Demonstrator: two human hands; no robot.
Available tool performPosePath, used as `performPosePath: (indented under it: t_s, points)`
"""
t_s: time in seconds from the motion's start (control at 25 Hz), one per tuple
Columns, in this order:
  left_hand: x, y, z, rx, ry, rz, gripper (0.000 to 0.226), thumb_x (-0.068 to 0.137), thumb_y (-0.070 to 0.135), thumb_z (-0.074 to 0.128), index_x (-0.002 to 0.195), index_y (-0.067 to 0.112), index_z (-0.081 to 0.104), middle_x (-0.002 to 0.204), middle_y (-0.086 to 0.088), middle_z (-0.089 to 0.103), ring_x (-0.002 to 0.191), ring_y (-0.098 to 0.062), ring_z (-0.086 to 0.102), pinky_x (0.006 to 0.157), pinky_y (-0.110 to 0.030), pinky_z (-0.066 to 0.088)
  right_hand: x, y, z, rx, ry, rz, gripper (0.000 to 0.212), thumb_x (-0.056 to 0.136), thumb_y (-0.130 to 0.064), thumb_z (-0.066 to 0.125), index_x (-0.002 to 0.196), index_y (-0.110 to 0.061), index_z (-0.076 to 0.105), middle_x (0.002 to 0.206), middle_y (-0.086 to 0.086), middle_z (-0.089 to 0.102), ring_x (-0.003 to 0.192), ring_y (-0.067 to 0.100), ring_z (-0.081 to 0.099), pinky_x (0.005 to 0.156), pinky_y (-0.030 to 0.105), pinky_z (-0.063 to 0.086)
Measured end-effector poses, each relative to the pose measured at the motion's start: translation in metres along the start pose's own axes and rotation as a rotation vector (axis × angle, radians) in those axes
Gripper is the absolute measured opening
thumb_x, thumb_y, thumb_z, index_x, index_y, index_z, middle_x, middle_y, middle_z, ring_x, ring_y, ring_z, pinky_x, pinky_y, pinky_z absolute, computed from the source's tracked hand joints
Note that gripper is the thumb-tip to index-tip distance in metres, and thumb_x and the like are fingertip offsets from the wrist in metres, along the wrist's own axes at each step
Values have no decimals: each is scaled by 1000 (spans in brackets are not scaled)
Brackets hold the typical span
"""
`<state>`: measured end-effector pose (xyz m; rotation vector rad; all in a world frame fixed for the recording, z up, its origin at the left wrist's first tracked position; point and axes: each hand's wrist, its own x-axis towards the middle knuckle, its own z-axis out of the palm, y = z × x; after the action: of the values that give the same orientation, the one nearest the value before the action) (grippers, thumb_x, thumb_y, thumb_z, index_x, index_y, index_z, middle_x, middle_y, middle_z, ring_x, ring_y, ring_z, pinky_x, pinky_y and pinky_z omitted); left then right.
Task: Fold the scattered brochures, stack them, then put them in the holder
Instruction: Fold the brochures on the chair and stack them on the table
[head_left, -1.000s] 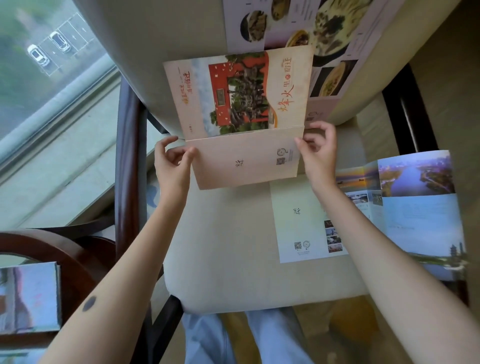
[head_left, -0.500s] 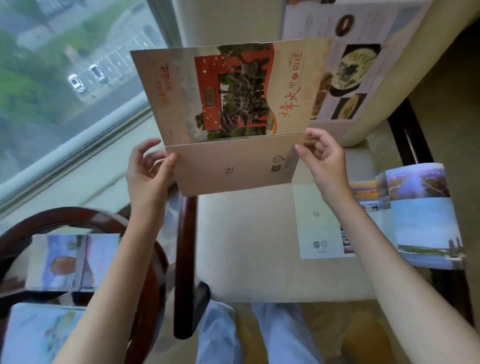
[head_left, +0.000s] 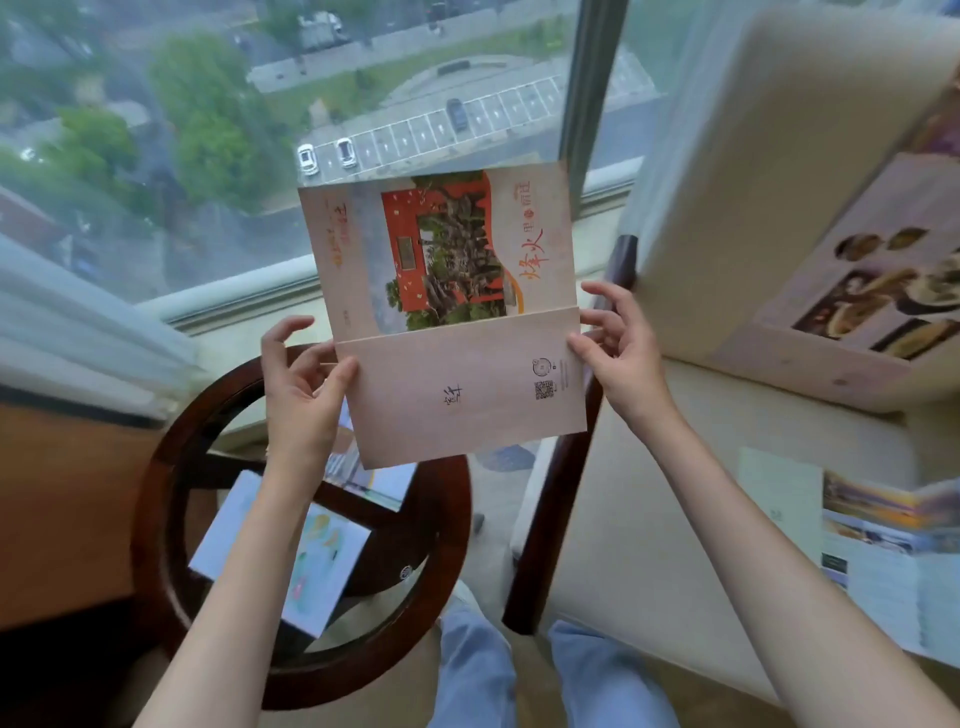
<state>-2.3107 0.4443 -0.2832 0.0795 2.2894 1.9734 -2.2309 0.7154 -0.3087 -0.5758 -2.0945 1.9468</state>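
I hold a beige brochure (head_left: 457, 322) with a red building picture in the air in front of the window. Its lower panel is folded up over the front. My left hand (head_left: 306, 384) pinches its left edge at the fold, and my right hand (head_left: 618, 343) pinches its right edge. A folded brochure with pastel artwork (head_left: 291, 561) lies on the round glass side table (head_left: 156, 499) below my left arm. An open food brochure (head_left: 857, 280) leans on the chair back, and an open scenic brochure (head_left: 872, 540) lies on the chair seat at right. No holder is visible.
A cream armchair (head_left: 644, 519) with dark wooden arms fills the right side. The dark-rimmed round table stands at lower left beside a brown surface (head_left: 62, 509). A large window (head_left: 260, 130) with a sheer curtain is ahead. My legs in jeans (head_left: 478, 670) are below.
Both hands have carried the beige brochure from over the chair seat leftward to above the round table. My view has swung left towards the window, and the chair now sits at the right.
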Motion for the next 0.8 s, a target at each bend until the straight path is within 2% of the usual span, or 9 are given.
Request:
performPosePath:
  t_s: [0.12,0.16,0.28,0.4,0.52,0.6,0.72,0.8]
  points:
    - [-3,-11,-46,51,2,-29,37,89,0,55,100,36,54,95,1,65,82,-4,61,73,-15,49,3,1,43,-111,-144,-33,55,84,4,56,111,-44,53,96,-6,62,76,14,52,70,20,47]
    - [-4,-16,-61,48,19,-60,35,89,1,55,99,34,58,94,4,66,81,-3,61,72,-17,49,3,3,57,-128,-181,-28,56,84,2,56,111,-47,53,96,-7,61,76,11,53,69,15,48]
    - [-8,-34,-100,15,54,-157,31,90,3,55,100,31,61,90,3,69,79,-9,60,69,-27,47,1,10,90,-160,-247,14,57,84,0,58,110,-50,54,92,-9,60,79,7,56,71,13,49]
    - [-14,-52,-133,-47,109,-239,33,88,1,57,97,32,64,82,6,70,77,-10,62,70,-27,51,1,18,123,-214,-268,63,53,81,3,62,112,-40,57,87,-5,59,75,7,56,75,16,50]
    - [-16,-67,-157,-86,165,-305,31,87,-3,57,99,24,63,91,-5,67,83,-15,61,80,-29,49,-1,20,153,-201,-246,98,47,80,7,62,112,-27,60,86,1,59,70,-4,57,74,10,48]
    - [-17,-74,-172,-60,189,-293,27,85,-5,58,99,18,63,94,-5,66,85,-11,61,82,-23,49,-4,19,171,-197,-266,92,39,80,7,62,103,-25,64,86,3,63,68,-7,58,72,8,48]
    - [-17,-79,-188,76,224,-224,20,83,-2,63,94,15,66,92,3,66,80,0,64,73,-9,49,-7,17,190,-237,-241,62,28,81,3,63,90,-22,69,88,2,66,75,2,62,77,15,51]
    - [-15,-82,-194,195,261,-169,19,81,1,66,86,19,65,91,5,62,82,-4,62,74,-10,48,-7,15,199,-298,-182,-8,18,81,3,63,90,-11,70,91,3,60,77,7,59,77,15,49]
